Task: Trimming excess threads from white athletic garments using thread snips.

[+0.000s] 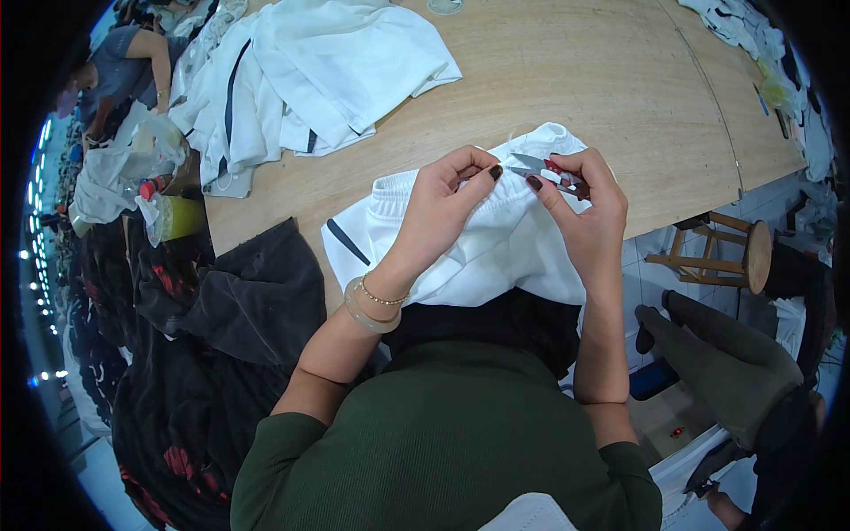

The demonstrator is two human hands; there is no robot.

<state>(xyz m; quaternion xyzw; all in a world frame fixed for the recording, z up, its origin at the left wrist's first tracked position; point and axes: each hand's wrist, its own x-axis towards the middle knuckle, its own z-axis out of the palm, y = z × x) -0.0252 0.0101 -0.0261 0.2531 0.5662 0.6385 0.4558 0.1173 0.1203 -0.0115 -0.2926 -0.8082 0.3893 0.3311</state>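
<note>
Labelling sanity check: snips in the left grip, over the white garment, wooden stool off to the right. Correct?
No: the head view shows the snips in the right grip, not the left grip. They're over the white garment, wooden stool off to the right.

A garment workshop: white garments [336,66] lie heaped on the wooden counter [567,66] at upper left, dark clothing [257,292] fills the left side, thread snips [531,163] meet an elastic-waisted white garment [522,239] at centre, and a person [131,66] shows at upper left.
</note>
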